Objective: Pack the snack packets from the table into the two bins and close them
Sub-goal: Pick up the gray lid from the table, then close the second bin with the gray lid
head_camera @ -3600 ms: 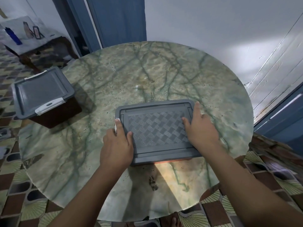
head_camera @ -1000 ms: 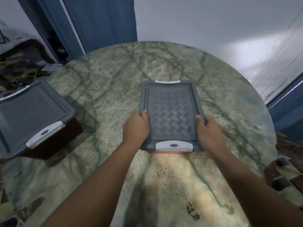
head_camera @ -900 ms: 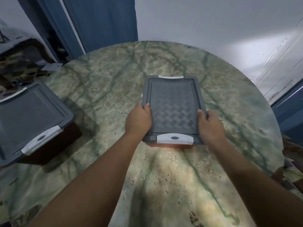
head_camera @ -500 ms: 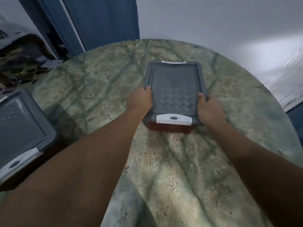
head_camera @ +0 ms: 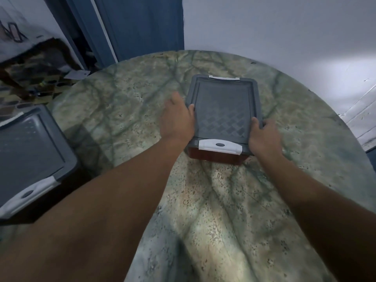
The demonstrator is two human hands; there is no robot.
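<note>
A bin [head_camera: 223, 110] with a grey lid, white latches and a red-brown body stands shut on the far half of the round marble table [head_camera: 122, 110]. My left hand [head_camera: 177, 119] lies along the bin's left side, blurred. Its thumb touches the lid rim and its fingers stretch forward beside the wall. My right hand [head_camera: 264, 135] holds the bin's near right corner, thumb on the lid and fingers curled down the side. A second bin [head_camera: 30, 151] of the same kind sits shut at the table's left edge. No snack packets are in view.
A blue door [head_camera: 142, 27] and a white wall rise right behind the table's far edge. At the far left a low dark bench [head_camera: 30, 47] stands on a patterned floor. The table's right edge is close to a white panelled wall.
Both hands have slid the bin away from me toward the far side of the table. My left hand's fingers have loosened and stretched out beside the bin.
</note>
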